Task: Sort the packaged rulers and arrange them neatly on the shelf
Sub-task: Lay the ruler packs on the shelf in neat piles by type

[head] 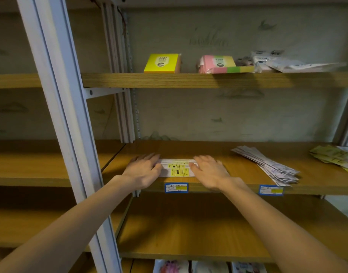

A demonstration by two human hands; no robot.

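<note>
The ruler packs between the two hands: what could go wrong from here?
1. The ruler packs lie near the shelf's front edge; a push from the left hand or right hand might slide them off.
2. The fanned pile overhangs that edge and could spill if bumped.

Bare forearms; left hand (pixel 144 172), right hand (pixel 209 171) ungloved.

Illumination dim and warm throughout, with a yellow-green cast. Brightest zone is the middle shelf (pixel 238 164) at centre. Soft shadows fall beneath each shelf board, darkest at 6 o'clock. No glare noted. Wide-angle distortion bends the grey upright (pixel 57 95) at 9 o'clock. Fine print blurred; the ruler stack (pixel 267 164) at 3 o'clock smeared, edges soft toward 5 o'clock.
</note>
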